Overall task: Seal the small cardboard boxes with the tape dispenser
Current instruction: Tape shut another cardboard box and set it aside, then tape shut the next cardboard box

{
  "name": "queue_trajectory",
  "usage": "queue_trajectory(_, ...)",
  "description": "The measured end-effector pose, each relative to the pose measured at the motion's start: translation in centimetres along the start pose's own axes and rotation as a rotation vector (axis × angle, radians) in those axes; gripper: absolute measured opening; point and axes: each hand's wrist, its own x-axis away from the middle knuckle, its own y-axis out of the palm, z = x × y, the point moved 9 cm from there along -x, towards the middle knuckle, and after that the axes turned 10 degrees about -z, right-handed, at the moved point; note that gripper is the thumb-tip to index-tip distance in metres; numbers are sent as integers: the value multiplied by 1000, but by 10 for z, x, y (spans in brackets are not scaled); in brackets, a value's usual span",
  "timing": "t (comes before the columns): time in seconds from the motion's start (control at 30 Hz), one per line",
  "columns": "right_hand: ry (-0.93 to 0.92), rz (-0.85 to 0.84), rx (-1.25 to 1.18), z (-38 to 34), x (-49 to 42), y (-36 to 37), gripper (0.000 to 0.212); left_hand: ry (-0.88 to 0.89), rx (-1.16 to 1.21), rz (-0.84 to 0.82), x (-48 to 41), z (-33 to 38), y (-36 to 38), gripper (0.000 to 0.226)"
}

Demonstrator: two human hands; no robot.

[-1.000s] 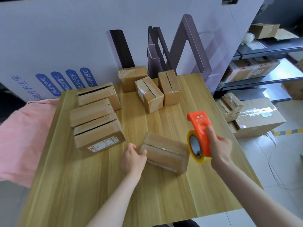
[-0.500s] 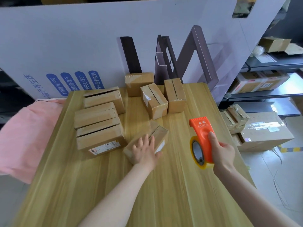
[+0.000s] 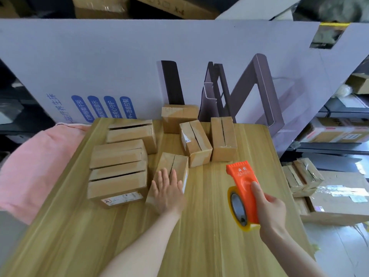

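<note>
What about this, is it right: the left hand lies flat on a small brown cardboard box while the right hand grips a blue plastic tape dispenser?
Not quite: the plastic tape dispenser is orange, not blue, as the head view shows. The left hand lies flat on the small brown cardboard box while the right hand grips that dispenser.

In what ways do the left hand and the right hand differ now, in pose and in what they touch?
Pose: the left hand lies flat and open, while the right hand is curled. Contact: the left hand rests on a small cardboard box; the right hand grips the orange tape dispenser and touches no box. Shared: both are bare and over the wooden table.
</note>
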Motion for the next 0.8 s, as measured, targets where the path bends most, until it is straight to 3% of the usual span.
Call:
queue_trajectory(0.23,-2,-94,-27,-5,-42,20,54,-127,240,-78,-92,35,-25,61)
queue_trajectory(0.37,-3,-105,-27,-6,-59,23,52,-172,179,-111,-129,54,-30,69)
queue_trajectory(0.63,25,-75,18,-17,-81,34,49,-34,38,-115,-167,87,-40,69)
queue_trajectory(0.8,47,-83,25,-36,-82,68,43,30,181,-194,-181,97,-44,70)
